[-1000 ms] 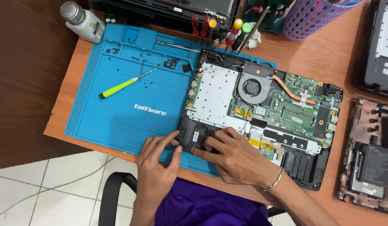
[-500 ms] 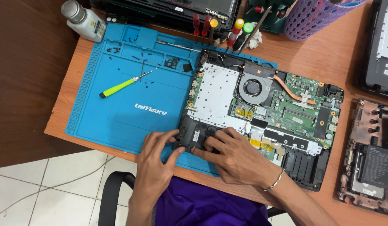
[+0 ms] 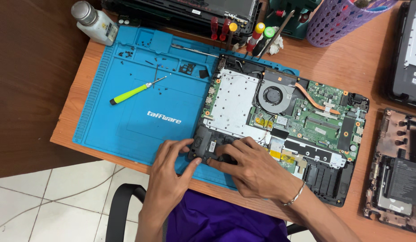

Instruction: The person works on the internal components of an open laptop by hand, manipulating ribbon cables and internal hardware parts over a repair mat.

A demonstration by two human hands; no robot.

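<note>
Both hands, left hand [image 3: 169,163] and right hand [image 3: 252,168], fingers spread, press a black speaker module [image 3: 208,145] at the opened laptop's [image 3: 306,121] near corner, steadying it on the blue mat [image 3: 140,107].

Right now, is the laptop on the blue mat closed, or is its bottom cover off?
Off. The laptop lies opened up: its cooling fan, copper heat pipe and green board show bare.

bare blue mat [image 3: 140,125] left of opened laptop [image 3: 306,130], green screwdriver [image 3: 135,91] and loose screws [image 3: 158,87] farther back
</note>
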